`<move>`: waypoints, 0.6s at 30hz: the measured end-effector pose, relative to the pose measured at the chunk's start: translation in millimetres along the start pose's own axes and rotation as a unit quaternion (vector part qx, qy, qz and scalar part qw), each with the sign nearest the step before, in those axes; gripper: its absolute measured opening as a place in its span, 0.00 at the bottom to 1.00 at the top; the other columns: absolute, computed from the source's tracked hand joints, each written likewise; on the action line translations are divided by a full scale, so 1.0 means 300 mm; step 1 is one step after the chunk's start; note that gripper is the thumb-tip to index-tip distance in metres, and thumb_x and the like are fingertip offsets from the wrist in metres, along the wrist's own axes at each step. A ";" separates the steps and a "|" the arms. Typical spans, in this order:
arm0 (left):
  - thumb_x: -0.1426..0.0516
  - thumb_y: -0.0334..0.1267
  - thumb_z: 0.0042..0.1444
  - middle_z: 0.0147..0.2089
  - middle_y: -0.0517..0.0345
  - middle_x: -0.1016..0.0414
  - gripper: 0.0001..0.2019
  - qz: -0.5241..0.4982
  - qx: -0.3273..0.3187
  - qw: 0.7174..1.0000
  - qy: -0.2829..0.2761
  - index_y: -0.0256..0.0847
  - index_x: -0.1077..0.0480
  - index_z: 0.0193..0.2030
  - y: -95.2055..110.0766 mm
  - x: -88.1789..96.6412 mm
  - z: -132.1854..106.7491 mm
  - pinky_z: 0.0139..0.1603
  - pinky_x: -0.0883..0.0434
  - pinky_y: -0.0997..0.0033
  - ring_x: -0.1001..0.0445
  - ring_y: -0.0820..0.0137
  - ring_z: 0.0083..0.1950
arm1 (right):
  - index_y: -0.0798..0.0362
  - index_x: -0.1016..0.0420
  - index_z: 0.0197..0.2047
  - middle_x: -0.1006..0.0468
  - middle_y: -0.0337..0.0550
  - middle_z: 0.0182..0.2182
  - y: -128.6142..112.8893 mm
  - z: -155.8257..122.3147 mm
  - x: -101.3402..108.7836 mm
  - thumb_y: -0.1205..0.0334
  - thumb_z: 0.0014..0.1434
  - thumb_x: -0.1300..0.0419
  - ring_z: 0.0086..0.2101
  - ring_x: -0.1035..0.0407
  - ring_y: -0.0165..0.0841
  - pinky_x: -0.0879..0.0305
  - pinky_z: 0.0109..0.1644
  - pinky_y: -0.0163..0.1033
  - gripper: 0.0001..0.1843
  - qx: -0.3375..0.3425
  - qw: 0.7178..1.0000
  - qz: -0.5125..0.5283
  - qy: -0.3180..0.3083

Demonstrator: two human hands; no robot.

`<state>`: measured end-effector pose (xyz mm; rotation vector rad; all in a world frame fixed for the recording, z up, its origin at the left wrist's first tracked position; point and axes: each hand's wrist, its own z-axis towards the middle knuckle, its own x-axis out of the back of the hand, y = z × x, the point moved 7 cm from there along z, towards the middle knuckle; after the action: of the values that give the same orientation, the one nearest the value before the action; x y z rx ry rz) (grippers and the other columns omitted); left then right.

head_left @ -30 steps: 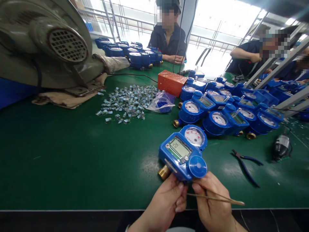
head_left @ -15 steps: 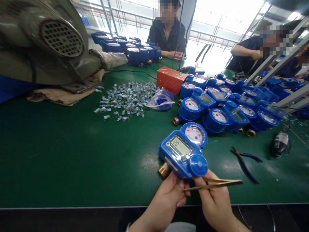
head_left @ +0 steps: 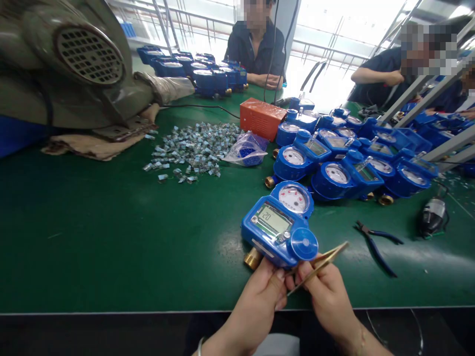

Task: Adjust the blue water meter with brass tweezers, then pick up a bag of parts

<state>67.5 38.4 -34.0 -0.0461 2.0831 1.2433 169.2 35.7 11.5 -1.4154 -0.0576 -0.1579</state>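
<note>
On the green table (head_left: 92, 237), a fan (head_left: 67, 69) sits at ten o'clock and loose clips (head_left: 193, 148) at eleven. Near six, the left hand (head_left: 260, 301) pinches the blue meter (head_left: 280, 225); the right hand (head_left: 328, 296) grips tweezers (head_left: 322, 261). Pliers (head_left: 376, 244) lie at three, under bright windows (head_left: 341, 24).

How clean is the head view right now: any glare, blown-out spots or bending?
Head view: windows behind the seated person are blown out white; soft glare patches lie on the green table mat; the blue digital water meter and brass tweezers read sharp; shelf rails at the right edge bend.
</note>
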 end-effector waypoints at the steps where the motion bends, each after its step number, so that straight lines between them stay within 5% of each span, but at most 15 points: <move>1: 0.51 0.42 0.61 0.32 0.60 0.43 0.13 0.003 0.004 1.000 0.004 0.41 0.39 0.50 0.000 0.001 -0.001 0.26 0.51 0.74 0.49 0.76 0.28 | 0.55 0.34 0.28 0.33 0.37 0.22 -0.025 -0.008 0.003 0.63 0.63 0.50 0.24 0.38 0.25 0.40 0.27 0.29 0.13 0.037 0.999 -0.023 0.015; 6: 0.50 0.41 0.60 0.29 0.62 0.43 0.10 -0.001 0.001 1.000 0.000 0.39 0.38 0.46 0.006 -0.002 0.000 0.26 0.51 0.75 0.50 0.78 0.26 | 0.54 0.31 0.34 0.29 0.39 0.27 -0.118 -0.050 0.013 0.72 0.59 0.48 0.28 0.36 0.28 0.39 0.34 0.35 0.07 0.203 0.953 -0.217 0.061; 18: 0.51 0.41 0.61 0.28 0.64 0.44 0.09 0.002 0.002 1.000 0.003 0.40 0.40 0.45 0.003 0.000 0.005 0.25 0.50 0.77 0.50 0.79 0.25 | 0.55 0.32 0.35 0.29 0.41 0.25 -0.133 -0.050 0.006 0.72 0.59 0.48 0.27 0.36 0.30 0.41 0.30 0.36 0.06 0.224 0.932 -0.275 0.075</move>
<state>67.9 40.0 -33.9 -0.0442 2.0918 1.2422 164.2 15.0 48.6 -0.8973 -0.3442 -0.6742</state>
